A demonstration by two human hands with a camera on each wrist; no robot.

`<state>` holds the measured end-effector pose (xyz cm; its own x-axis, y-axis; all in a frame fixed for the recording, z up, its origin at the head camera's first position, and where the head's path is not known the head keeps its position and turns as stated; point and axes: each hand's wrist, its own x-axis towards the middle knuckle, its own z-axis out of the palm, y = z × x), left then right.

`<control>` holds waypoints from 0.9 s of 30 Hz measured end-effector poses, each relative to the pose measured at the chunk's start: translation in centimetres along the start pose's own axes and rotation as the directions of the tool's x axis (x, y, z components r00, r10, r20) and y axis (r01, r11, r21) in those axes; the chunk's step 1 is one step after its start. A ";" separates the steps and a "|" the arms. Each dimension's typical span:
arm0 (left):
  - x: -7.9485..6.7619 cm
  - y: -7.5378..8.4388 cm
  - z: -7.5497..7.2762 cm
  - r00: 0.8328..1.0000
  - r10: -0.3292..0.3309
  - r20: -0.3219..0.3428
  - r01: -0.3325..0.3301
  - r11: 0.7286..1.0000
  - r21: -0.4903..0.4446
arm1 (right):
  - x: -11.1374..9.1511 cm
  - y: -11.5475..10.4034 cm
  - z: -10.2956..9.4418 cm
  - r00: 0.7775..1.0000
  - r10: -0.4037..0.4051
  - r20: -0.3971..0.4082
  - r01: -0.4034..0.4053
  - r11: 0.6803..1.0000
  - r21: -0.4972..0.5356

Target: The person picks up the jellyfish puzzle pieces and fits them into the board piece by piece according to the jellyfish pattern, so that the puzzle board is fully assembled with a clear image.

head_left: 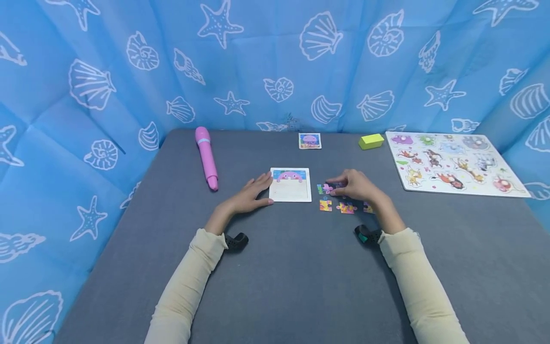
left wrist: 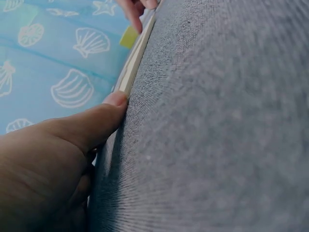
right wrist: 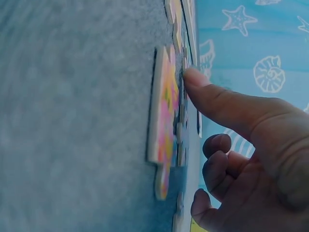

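Note:
My left hand (head_left: 248,195) lies along the left edge of a square puzzle board (head_left: 290,191), its fingers straight. In the left wrist view the thumb (left wrist: 108,111) touches the board's side. The board's top strip shows a pink sea creature; the rest is bare wood. To the right of it, my right hand (head_left: 355,185) pinches a pink puzzle piece (head_left: 328,189) between thumb and finger, low over the table. Beneath that hand lie several yellow and pink puzzle pieces (head_left: 346,208); some are partly hidden. One loose piece (right wrist: 164,111) stands large in the right wrist view.
A small picture card (head_left: 310,141) and a yellow-green block (head_left: 371,141) lie at the back of the grey table (head_left: 296,286). At the right is an animal peg board (head_left: 457,165). On the left lies a pink marker-shaped stick (head_left: 207,157). A blue seashell curtain (head_left: 258,62) hangs behind.

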<state>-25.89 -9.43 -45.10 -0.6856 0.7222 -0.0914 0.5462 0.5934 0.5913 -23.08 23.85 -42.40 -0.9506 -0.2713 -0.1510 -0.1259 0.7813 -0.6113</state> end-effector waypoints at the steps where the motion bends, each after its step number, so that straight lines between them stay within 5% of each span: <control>1: -0.1 -0.1 0.0 1.000 0.002 -0.003 -0.002 1.000 0.000 | 0.1 0.0 0.1 1.000 -0.006 0.001 0.006 1.000 -0.006; 19: -0.3 0.0 -0.5 1.000 0.027 -0.010 -0.027 0.999 -0.041 | 0.7 -0.1 0.4 1.000 0.016 0.002 -0.016 0.999 0.040; 27: -0.1 -0.2 -0.4 1.000 0.021 -0.020 -0.022 0.999 -0.036 | 1.1 -0.9 0.8 0.998 -0.008 -0.068 0.010 0.999 0.039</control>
<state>-26.17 -9.75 -44.87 -0.6831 0.7275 -0.0633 0.5436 0.5644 0.6212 -23.81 22.45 -42.64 -0.9666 -0.2386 -0.0935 -0.1244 0.7559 -0.6428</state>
